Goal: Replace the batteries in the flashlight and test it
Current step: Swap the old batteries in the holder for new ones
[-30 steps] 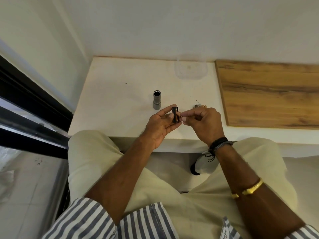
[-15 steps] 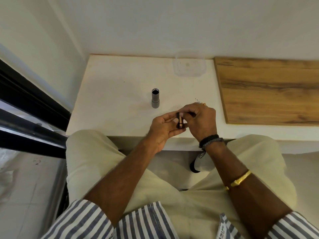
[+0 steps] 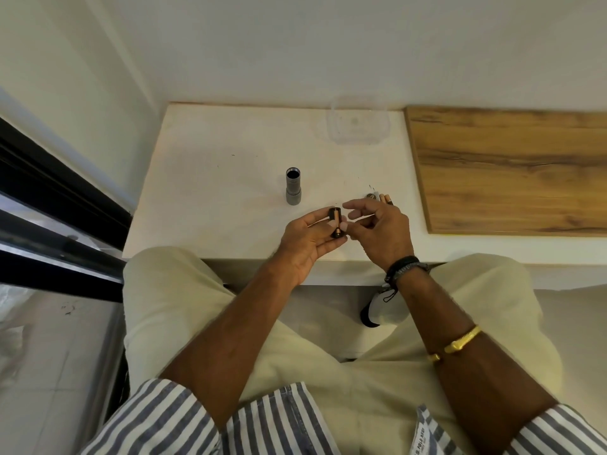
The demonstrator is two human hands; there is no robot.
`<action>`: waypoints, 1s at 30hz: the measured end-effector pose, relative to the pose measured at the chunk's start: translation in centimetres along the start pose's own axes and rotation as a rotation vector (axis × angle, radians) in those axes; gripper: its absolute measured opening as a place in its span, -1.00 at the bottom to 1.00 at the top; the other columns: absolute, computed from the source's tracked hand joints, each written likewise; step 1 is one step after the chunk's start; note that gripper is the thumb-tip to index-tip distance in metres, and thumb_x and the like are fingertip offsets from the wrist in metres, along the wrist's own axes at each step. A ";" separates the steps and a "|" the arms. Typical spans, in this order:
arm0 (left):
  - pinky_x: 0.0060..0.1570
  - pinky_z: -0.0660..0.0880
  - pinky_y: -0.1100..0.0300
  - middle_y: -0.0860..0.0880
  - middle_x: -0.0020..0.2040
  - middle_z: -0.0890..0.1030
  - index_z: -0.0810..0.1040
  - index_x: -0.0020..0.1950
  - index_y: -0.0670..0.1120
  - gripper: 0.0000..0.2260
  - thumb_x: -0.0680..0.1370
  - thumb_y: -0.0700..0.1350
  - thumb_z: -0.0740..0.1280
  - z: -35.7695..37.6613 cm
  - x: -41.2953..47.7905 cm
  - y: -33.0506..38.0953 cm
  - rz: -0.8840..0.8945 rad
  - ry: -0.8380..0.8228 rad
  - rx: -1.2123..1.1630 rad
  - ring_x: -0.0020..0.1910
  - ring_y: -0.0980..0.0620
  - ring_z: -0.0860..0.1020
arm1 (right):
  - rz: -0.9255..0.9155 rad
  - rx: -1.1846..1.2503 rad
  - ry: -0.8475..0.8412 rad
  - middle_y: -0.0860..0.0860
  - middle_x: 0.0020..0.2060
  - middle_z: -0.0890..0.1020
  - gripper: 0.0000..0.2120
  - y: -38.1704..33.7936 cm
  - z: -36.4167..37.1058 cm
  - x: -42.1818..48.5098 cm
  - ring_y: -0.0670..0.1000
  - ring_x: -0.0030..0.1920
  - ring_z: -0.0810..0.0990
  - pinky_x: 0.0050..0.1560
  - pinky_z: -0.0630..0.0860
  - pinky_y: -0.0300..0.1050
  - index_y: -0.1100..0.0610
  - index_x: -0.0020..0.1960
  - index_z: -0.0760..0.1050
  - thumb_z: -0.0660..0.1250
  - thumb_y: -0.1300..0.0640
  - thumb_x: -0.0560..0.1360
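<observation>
My left hand (image 3: pixel 307 243) grips a small black battery holder (image 3: pixel 335 224) with a copper-coloured battery showing in it, just above the front edge of the white table (image 3: pixel 230 178). Just right of the holder hovers my right hand (image 3: pixel 377 229), fingers apart and off the holder; nothing is visible in it. The grey flashlight body (image 3: pixel 293 186) stands upright on the table behind my left hand, its open dark end facing up. Loose batteries and a small dark cap (image 3: pixel 379 198) lie on the table just beyond my right fingers.
A clear plastic container (image 3: pixel 358 124) sits at the back of the table by the wall. A wooden board (image 3: pixel 509 169) covers the surface to the right. A dark window frame (image 3: pixel 49 205) runs along the left. My knees are under the table's front edge.
My right hand was pinched against the battery holder; it has now come off it and spread its fingers. The left hand keeps the holder in about the same place.
</observation>
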State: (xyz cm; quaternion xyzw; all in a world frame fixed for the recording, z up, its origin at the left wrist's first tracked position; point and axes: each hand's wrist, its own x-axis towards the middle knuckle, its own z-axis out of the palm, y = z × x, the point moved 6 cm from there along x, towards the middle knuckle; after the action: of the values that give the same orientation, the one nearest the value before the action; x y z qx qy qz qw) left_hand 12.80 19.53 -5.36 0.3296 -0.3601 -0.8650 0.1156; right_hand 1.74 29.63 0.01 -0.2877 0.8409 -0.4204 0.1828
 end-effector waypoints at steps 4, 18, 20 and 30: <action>-0.02 0.65 0.01 -0.32 0.09 0.67 0.59 0.19 -0.28 -0.79 0.56 -0.32 0.38 -0.2 0.1 0.1 0.022 0.054 0.040 0.04 -0.24 0.69 | 0.015 0.025 -0.001 -0.01 -0.08 0.68 -0.68 0.1 -0.1 0.0 -0.04 -0.20 0.70 -0.11 0.65 -0.26 0.05 0.20 0.65 0.54 0.20 0.47; 0.02 0.65 -0.02 -0.24 0.09 0.69 0.57 0.26 -0.25 -0.74 0.57 -0.29 0.37 -0.2 0.2 0.1 -0.019 -0.008 0.153 0.06 -0.21 0.69 | 0.036 0.014 -0.235 -0.03 0.03 0.67 -0.48 0.7 1.1 -0.1 0.02 -0.05 0.68 0.11 0.65 0.00 0.05 0.37 0.54 0.56 0.12 0.44; 0.03 0.65 -0.06 -0.27 0.10 0.68 0.51 0.33 -0.24 -0.68 0.57 -0.29 0.38 -0.2 0.3 0.3 0.018 0.024 0.239 0.04 -0.20 0.69 | 0.041 0.004 -0.237 -0.04 0.00 0.67 -0.47 0.7 1.2 -0.2 0.00 -0.08 0.67 0.09 0.65 -0.03 0.07 0.35 0.54 0.58 0.12 0.42; 0.24 0.54 -0.16 -0.28 0.17 0.65 0.43 0.43 -0.19 -0.63 0.62 -0.31 0.29 0.1 0.4 0.1 -0.018 -0.010 0.232 0.12 -0.21 0.66 | -0.064 -0.065 -0.146 -0.09 -0.08 0.65 -0.51 0.2 1.3 -0.6 -0.08 -0.17 0.68 -0.15 0.55 -0.34 -0.04 0.23 0.47 0.59 0.06 0.39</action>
State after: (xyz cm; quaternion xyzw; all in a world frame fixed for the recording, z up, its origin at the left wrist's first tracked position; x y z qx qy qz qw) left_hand 12.44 19.29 -5.43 0.3398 -0.4555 -0.8201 0.0673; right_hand 2.82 29.29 -0.88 -0.3499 0.8289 -0.3766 0.2208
